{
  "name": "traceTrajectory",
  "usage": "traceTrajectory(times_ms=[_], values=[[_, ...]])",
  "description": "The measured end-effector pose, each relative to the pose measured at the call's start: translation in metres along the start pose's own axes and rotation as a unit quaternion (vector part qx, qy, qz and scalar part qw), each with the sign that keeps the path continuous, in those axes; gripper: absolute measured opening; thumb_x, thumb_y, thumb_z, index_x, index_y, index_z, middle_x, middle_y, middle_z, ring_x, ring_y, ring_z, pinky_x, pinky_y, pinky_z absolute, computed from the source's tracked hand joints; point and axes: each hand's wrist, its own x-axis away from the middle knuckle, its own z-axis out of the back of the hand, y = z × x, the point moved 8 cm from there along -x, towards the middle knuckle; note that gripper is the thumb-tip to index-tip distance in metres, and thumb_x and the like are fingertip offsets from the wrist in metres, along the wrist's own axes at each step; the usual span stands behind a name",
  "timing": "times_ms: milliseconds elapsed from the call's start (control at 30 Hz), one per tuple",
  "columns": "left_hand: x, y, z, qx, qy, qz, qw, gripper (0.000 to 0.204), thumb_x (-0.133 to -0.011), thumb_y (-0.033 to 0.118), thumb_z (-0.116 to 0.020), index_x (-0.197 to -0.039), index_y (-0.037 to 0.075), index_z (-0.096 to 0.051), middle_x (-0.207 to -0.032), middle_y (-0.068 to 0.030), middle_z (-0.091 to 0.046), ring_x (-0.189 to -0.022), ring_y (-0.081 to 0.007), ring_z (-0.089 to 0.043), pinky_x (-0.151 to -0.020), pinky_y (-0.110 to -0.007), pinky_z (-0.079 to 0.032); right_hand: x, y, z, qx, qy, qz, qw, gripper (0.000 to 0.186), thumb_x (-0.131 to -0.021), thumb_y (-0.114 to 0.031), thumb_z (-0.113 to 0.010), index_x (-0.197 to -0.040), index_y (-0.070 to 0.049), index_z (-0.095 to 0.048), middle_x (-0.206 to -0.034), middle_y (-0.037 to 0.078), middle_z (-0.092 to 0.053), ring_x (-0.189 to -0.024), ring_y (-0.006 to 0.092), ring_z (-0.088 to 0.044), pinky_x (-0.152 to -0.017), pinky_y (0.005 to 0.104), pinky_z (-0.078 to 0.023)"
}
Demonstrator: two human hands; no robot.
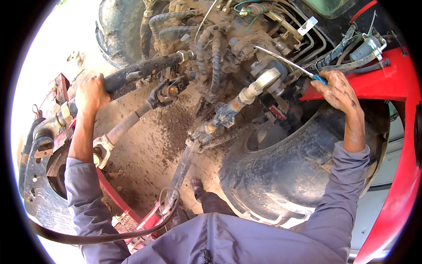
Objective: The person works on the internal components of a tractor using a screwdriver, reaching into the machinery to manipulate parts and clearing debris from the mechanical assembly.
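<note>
My left hand [91, 94] is closed around the lower end of a thick black bar [151, 66], which slopes up to the right to a large hex nut [184, 56]. My right hand [337, 91], smeared with dirt, grips a screwdriver [288, 61] by its blue handle. Its long metal shaft points left, and the tip meets or hovers over the dusty tractor rear housing [246, 48]; contact cannot be made out. Just beneath the bar runs a drive shaft [127, 125] with a universal joint [169, 91].
A big tractor tyre [281, 163] stands at the right under a red fender [373, 79]; another tyre [123, 28] is at the far left. Corrugated hoses [215, 61] hang by the housing. A lift arm rod [233, 108] and a dark hose [114, 237] cross near my body.
</note>
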Motion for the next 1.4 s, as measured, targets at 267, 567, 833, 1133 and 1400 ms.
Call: traceTrajectory(times_ms=[267, 567, 833, 1133, 1400], values=[[-0.001, -0.001, -0.003, 0.017, -0.013, 0.005, 1.0, 0.036, -0.064, 0.024, -0.067, -0.09, 0.0, -0.061, -0.081, -0.0213, -0.065, -0.08, -0.0352, -0.065, -0.073, -0.042, -0.052, 0.093, 0.012, -0.08, -0.364, -0.106, -0.492, 0.783, 0.028, -0.084, -0.023, -0.062, -0.081, 0.004, -0.058, -0.06, 0.01, -0.052, -0.057, 0.0114, -0.046, -0.054, 0.0315, -0.04], [0.001, -0.005, -0.003, 0.02, -0.004, 0.002, 1.0, 0.032, -0.063, 0.022, -0.067, -0.089, 0.002, -0.062, -0.082, -0.0198, -0.065, -0.08, -0.0347, -0.065, -0.073, -0.041, -0.052, 0.023, -0.009, -0.008, -0.25, -0.183, -0.42, 0.853, 0.029, -0.081, -0.022, -0.061, -0.094, 0.004, -0.06, -0.067, 0.017, -0.059, -0.063, 0.0275, -0.056, -0.064, 0.0342, -0.045], [-0.001, -0.006, -0.005, 0.022, 0.014, -0.01, 1.0, 0.031, -0.063, 0.021, -0.067, -0.088, 0.002, -0.063, -0.081, -0.0199, -0.065, -0.077, -0.0347, -0.065, -0.072, -0.041, -0.053, 0.01, -0.007, 0.011, -0.215, -0.241, -0.405, 0.855, 0.032, -0.085, -0.027, -0.056, -0.085, 0.005, -0.058, -0.057, 0.013, -0.051, -0.049, 0.0231, -0.052, -0.052, 0.034, -0.042], [0.001, -0.008, -0.002, 0.008, -0.022, 0.006, 1.0, 0.036, -0.065, 0.022, -0.066, -0.094, 0.001, -0.062, -0.084, -0.0206, -0.066, -0.08, -0.034, -0.065, -0.074, -0.04, -0.053, -0.009, 0.01, 0.008, -0.286, -0.315, -0.447, 0.787, 0.036, -0.087, -0.029, -0.051, -0.075, 0.004, -0.053, -0.051, 0.004, -0.043, -0.034, 0.0118, -0.041, -0.035, 0.029, -0.032], [-0.001, -0.003, -0.011, 0.022, -0.018, -0.006, 1.0, 0.033, -0.066, 0.02, -0.064, -0.092, 0.0, -0.062, -0.084, -0.0213, -0.065, -0.081, -0.0341, -0.065, -0.074, -0.04, -0.053, -0.025, -0.006, -0.011, -0.176, -0.247, -0.325, 0.896, 0.045, -0.086, -0.035, -0.051, -0.096, 0.009, -0.06, -0.054, 0.014, -0.05, -0.04, 0.0188, -0.052, -0.041, 0.0321, -0.041]])
